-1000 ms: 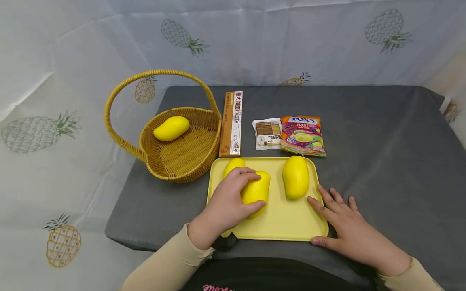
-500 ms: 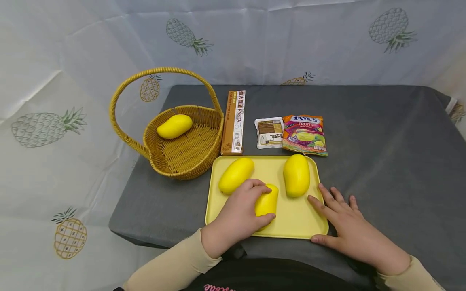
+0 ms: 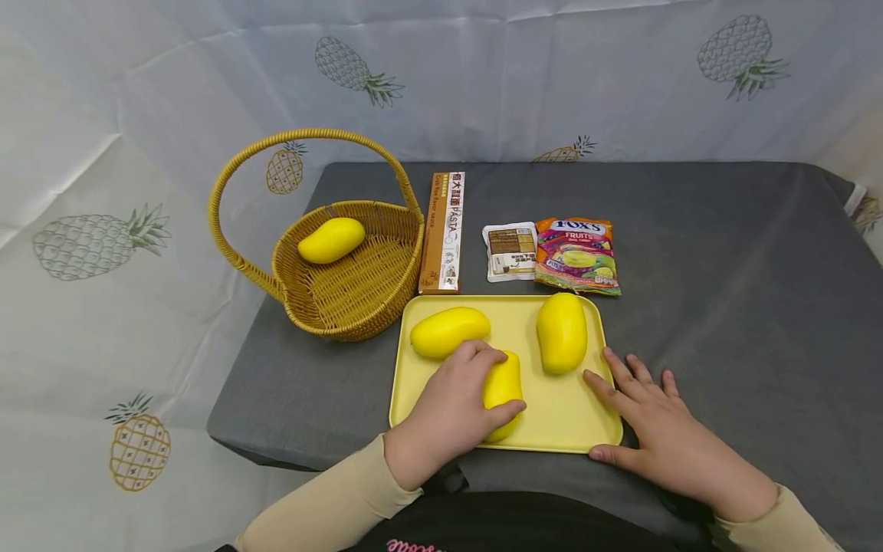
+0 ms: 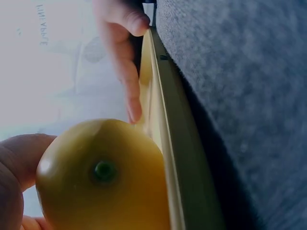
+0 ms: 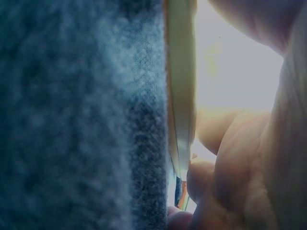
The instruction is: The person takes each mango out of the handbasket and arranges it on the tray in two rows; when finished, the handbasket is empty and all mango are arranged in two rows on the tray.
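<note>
Here, a smooth yellow oval fruit (image 3: 503, 381) is gripped by the curled fingers and thumb of the left hand (image 3: 455, 406), near the front edge of a pale-yellow rectangular tray (image 3: 562, 422). The right hand (image 3: 655, 425) is rested, fingers spread and holding nothing, at the tray's right edge. A second yellow oval fruit (image 3: 448, 331), far left, is turned more crosswise than half a second earlier; its placing is judged unsettled.

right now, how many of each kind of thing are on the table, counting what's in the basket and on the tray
Yellow mangoes: 4
Wicker basket: 1
Yellow tray: 1
Pasta box: 1
Candy bag: 1
White-edged packet: 1
Total: 9
</note>
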